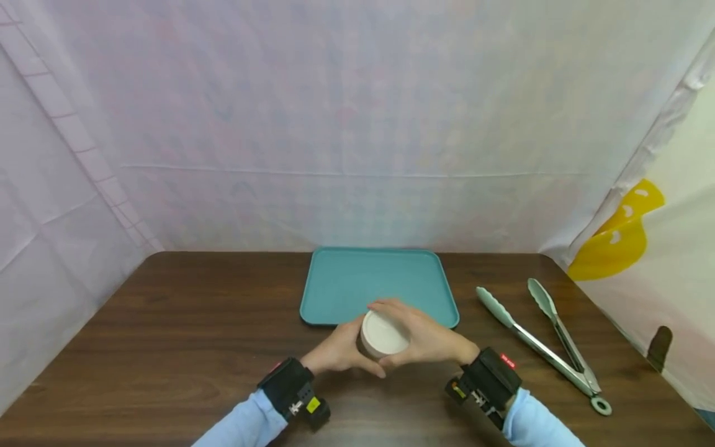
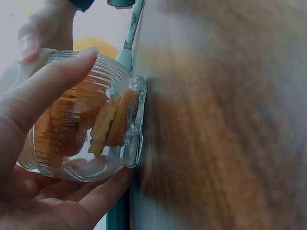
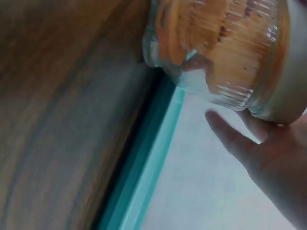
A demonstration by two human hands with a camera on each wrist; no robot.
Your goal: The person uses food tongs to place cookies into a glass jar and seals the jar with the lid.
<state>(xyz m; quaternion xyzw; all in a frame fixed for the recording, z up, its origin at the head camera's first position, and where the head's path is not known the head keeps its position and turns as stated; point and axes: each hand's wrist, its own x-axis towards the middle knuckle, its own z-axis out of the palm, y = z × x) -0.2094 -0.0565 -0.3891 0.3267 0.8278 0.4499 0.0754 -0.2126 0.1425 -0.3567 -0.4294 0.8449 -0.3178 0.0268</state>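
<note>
A ribbed clear glass jar (image 2: 112, 79) with a white lid (image 1: 385, 333) stands upright in front of the tray, its base right at the tabletop. Orange-brown biscuit-like pieces (image 2: 108, 122) show through its wall. My left hand (image 1: 337, 349) holds the jar's side, thumb across the near wall and fingers round the far side. Over at the right, my right hand (image 1: 424, 335) curves round the lid, thumb at the near edge and fingers at the far edge. The right wrist view shows part of that hand (image 3: 283, 158) at the lid's rim.
A teal tray (image 1: 380, 279) lies behind the jar at the table's back edge. To the right, metal tongs (image 1: 550, 354) with pale green tips lie spread on the dark wooden table (image 1: 167, 347). White sheeting (image 1: 346, 124) hangs behind and at both sides.
</note>
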